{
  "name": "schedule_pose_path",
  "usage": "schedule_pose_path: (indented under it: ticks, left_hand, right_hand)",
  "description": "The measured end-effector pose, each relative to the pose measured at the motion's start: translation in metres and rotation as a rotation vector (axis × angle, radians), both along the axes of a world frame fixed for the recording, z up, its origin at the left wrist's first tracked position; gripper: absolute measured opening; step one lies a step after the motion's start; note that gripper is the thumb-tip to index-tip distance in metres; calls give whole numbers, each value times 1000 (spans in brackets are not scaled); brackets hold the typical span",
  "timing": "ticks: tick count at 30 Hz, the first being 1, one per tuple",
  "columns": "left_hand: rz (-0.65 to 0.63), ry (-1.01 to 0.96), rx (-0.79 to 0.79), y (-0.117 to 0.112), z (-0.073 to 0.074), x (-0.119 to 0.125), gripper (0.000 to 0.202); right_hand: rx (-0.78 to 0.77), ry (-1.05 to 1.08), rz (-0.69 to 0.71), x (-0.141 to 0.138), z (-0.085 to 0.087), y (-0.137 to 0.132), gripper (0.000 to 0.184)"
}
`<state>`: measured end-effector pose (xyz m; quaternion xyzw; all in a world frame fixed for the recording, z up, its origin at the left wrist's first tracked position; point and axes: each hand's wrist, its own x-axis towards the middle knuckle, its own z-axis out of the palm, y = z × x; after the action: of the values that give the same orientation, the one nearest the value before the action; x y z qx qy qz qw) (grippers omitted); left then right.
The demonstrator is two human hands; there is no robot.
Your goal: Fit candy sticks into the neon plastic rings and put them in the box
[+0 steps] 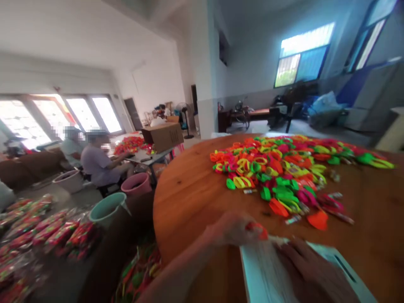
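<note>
My left hand point(232, 229) is closed around a small orange-red piece point(260, 230), over the near edge of the round wooden table. Its exact kind is hidden by the fingers and blur. Beside it, my right hand point(315, 269) lies with fingers stretched out over a pale flat board point(339, 256), which has a dark slot near its right end. Something whitish and thin, perhaps a film, covers the board's left part. Beyond both hands spreads a heap of neon band-like pieces point(284, 168) in orange, green, yellow and pink, some with small clear or metallic parts.
The wooden table point(183, 202) fills the front right. At left stand a green bucket point(109, 208), a pink bucket point(136, 184) and several bagged bundles point(57, 231). Two people sit at a farther table with a cardboard box point(167, 136). Bright pieces point(137, 273) lie below the table edge.
</note>
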<state>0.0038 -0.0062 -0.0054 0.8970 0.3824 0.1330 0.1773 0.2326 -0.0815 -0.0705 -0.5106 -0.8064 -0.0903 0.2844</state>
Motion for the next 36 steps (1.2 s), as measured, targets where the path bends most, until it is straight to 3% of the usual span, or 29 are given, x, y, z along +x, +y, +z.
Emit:
schedule_pose_path:
  ticks: [4, 12, 25, 31, 36]
  left_hand:
    - [-26, -61, 12, 9, 15, -10, 26]
    - [-79, -116, 0, 10, 8, -9, 24]
    - [-75, -88, 13, 9, 9, -8, 22]
    - [-80, -100, -20, 8, 11, -8, 22]
    - [-91, -97, -43, 9, 13, -7, 20]
  right_hand:
    - [-92, -102, -28, -27, 40, 0, 27]
    - [-226, 175, 54, -24, 57, -3, 30]
    - [-168, 199, 123, -32, 53, 1, 23]
    - [-126, 17, 110, -31, 50, 0, 20]
    - [-90, -212, 86, -38, 58, -3, 22]
